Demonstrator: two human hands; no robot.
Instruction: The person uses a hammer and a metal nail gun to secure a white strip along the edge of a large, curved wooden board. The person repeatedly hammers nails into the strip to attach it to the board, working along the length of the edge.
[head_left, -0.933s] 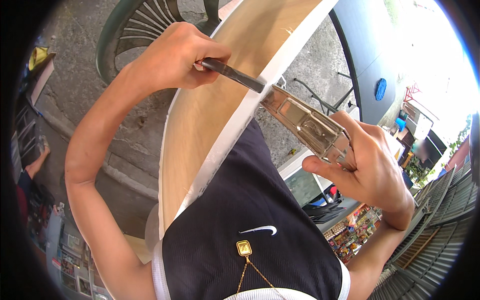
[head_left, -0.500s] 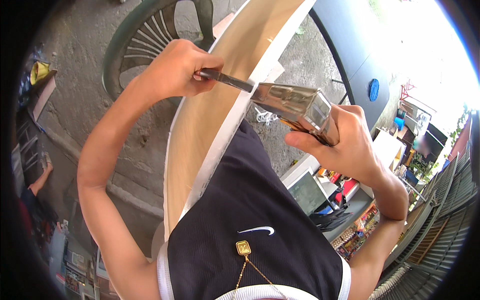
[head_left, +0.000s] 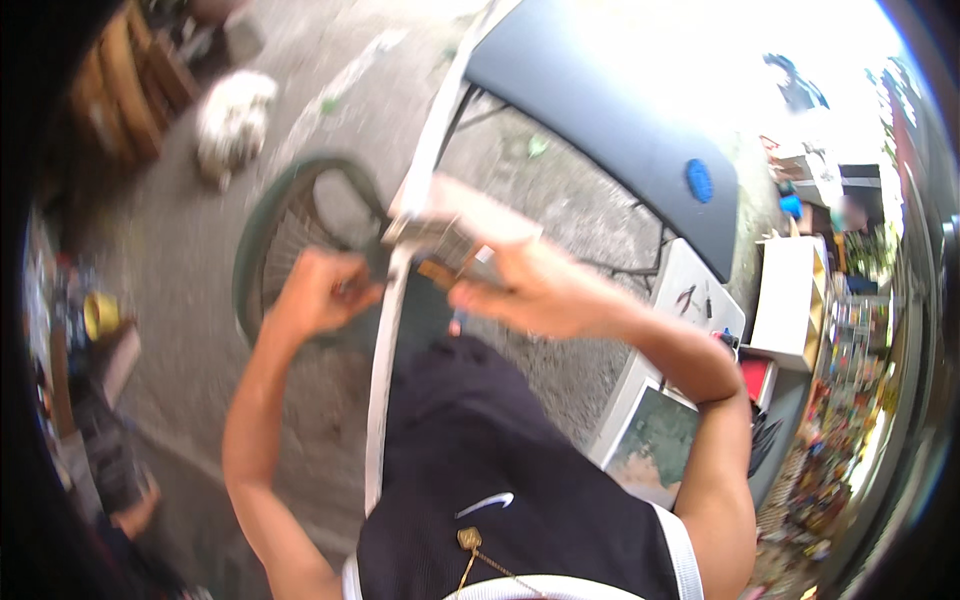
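Observation:
A tall panel with a white edge (head_left: 388,350) stands nearly edge-on in front of me, leaning against my dark clothing. My right hand (head_left: 535,290) is closed around a silver staple gun (head_left: 445,238), its front end against or very near the panel's white edge. To the left of that edge is my left hand (head_left: 322,292), fingers curled round a narrow dark flat metal tool (head_left: 376,284). Motion blurs both hands, and the tool's far end cannot be made out.
A green plastic chair (head_left: 248,245) stands behind my left hand. Ahead right is a dark folding table (head_left: 590,110) with a blue oval object (head_left: 699,181). A white table (head_left: 610,425) bears a picture. A white fluffy shape (head_left: 235,120) lies far left; someone's limb (head_left: 137,510) shows lower left.
The panel has turned from showing its tan inner face to nearly edge-on. Both hands have moved left and lower in view, with the staple gun and flat tool. The view has swung too.

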